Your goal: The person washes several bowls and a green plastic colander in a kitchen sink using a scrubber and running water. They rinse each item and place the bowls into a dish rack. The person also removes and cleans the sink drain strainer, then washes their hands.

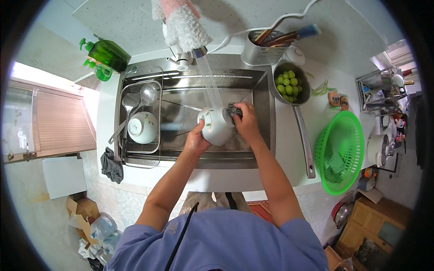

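Observation:
A white bowl with a leaf pattern (217, 130) is tilted on its side above the sink basin (183, 140). My left hand (196, 139) grips it at the base, thumb on the outside. My right hand (247, 123) presses a dark grey scrubbing cloth or pad (234, 110) to the bowl's rim. Water runs from the faucet (199, 52) in several streams onto the bowl. At the basin's left, a wire drain basket (144, 149) holds another patterned bowl (142, 127), upside down, with a ladle (148, 95) and a spatula (130, 101) beside it.
Right of the sink stand a long-handled pot (277, 93) of green grapes (288, 83) and a green plastic colander (357, 135). Behind are a metal utensil holder (257, 54) and a white cable (244, 32). Left are a green pump bottle (110, 56) and a grey cloth (112, 166).

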A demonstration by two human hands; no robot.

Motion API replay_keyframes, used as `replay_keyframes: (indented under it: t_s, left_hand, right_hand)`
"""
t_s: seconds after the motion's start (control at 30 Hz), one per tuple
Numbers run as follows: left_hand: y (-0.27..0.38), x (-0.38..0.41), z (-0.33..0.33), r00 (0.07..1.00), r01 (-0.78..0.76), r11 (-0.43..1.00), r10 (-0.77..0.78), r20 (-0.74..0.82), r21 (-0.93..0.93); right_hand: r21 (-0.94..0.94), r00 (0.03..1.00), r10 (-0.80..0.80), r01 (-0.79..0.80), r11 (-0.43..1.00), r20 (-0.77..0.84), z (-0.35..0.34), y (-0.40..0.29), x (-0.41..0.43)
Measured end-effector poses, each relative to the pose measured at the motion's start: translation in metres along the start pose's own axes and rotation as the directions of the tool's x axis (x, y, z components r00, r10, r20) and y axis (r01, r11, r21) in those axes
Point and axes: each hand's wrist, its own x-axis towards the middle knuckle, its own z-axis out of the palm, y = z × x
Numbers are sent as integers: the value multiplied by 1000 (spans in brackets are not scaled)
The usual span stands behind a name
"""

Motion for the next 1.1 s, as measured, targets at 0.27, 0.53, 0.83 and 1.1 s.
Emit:
replay_keyframes:
  t_s: [0.27, 0.53, 0.83, 1.1]
  left_hand:
    - [13, 11, 10, 976, 102, 717, -207, 71, 690]
    - [38, 10, 18, 946, 147, 853, -270, 180, 501]
    - [12, 58, 18, 991, 18, 942, -62, 120, 336]
    - [3, 36, -31, 992, -87, 988, 97, 78, -126]
  right_hand:
    - [218, 865, -266, 187, 958, 427, 1, -49, 36]
    - [572, 465, 496, -817, -79, 733, 12, 41, 20]
    - [672, 308, 636, -573, -469, 707, 64, 5, -42]
    - [688, 400, 662, -684, -244, 633, 40, 4, -53]
